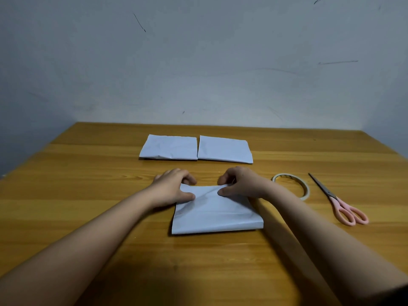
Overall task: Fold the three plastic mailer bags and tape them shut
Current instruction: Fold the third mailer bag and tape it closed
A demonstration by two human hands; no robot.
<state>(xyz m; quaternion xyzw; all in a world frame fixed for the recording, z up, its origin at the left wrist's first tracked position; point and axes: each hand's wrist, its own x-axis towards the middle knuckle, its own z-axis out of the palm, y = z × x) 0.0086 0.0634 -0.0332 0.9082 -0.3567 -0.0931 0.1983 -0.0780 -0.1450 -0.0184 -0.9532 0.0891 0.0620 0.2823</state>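
Head view of a wooden table (88, 195) set against a pale wall. Nearest the person lies a white mailer bag (217, 214), folded over on itself, its folded crease toward the person and its free edges at the far side. Both hands work that far edge. The left hand (174, 187) curls over the far left corner, fingers bent beyond the edge and thumb pressed flat on top of the bag, so the corner is pinched between them. The right hand (239, 183) does the same near the middle of the far edge, thumb on the upper surface and fingers curled behind. This paired hold probably serves to line up the layers and keep the springy plastic from unfolding (a slack bag would otherwise open again).

Farther back, two more white bags rest flat and side by side, the left one (169, 147) and the right one (225, 149) touching or nearly touching along their inner edges. Both look folded; whether tape is on them cannot be told from here. Set aside in a row, they stay clear of the working area.

To the right, just beyond the right forearm, lies a roll of tape (305, 191), and beside it pink-handled scissors (337, 200), blades closed and pointing away. Their placement suits the right hand, judged ready for the taping step that follows this fold.
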